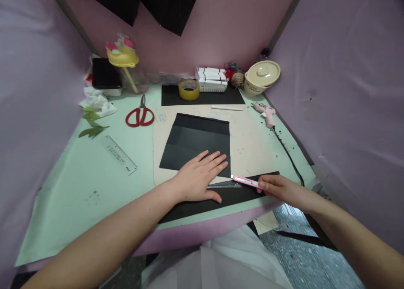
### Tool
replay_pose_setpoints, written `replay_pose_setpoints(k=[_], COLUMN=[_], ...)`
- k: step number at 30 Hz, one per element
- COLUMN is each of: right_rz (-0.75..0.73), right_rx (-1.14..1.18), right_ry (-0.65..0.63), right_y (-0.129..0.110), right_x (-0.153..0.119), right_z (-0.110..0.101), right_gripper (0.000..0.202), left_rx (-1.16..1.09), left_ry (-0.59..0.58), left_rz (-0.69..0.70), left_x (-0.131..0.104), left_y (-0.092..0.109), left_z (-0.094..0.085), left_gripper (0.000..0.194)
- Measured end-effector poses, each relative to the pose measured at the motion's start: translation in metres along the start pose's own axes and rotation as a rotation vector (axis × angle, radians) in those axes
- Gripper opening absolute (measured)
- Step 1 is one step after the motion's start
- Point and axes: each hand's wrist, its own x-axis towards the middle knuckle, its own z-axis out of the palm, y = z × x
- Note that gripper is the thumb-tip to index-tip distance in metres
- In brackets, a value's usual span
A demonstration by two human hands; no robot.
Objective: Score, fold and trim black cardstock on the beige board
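Left hand (198,177) lies flat, fingers spread, on black paper (195,141) — partly hiding a metal ruler (225,186). Right hand (277,188) pinches the pink craft knife (245,180) at the ruler's edge — near the table's front edge.

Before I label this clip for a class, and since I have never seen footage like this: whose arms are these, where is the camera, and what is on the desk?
There is no machine here. The camera sits on a person's head and looks down, so both arms are that person's own.

The left hand lies flat, pressing on a metal ruler and on black paper. The right hand holds a pink craft knife, its tip at the ruler's end.

The paper lies on a beige mat on a pale green desk. Farther back are red scissors, a clear ruler, a roll of yellow tape, a pink glue gun, a ball of twine and a lidded cream pot.
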Motion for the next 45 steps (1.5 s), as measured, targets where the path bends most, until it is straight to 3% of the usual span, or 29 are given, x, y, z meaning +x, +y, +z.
replay_pose_setpoints(k=[16,20,23,28,45], right_rz=[-0.050,-0.174,-0.279,-0.403,-0.385], right_rx=[-0.067,-0.177,-0.223,-0.245,-0.263], right_ry=[0.133,0.144,0.150,0.149,0.230], right_y=[0.006,0.001,0.001,0.007,0.015], right_x=[0.000,-0.011,-0.016,-0.014,-0.018], right_z=[0.015,0.016,0.018,0.020,0.033], right_gripper=[0.050,0.041,0.050,0.044,0.043], left_rx=[0.020,0.023,0.028,0.028,0.050], left_ry=[-0.017,-0.016,-0.017,-0.029,-0.034], left_rz=[0.008,0.005,-0.001,-0.005,-0.070], left_x=[0.000,-0.001,-0.001,0.000,0.001], left_y=[-0.001,0.000,0.000,0.001,0.008], left_z=[-0.001,-0.001,-0.001,-0.002,-0.003], left_gripper=[0.099,0.099,0.098,0.098,0.100])
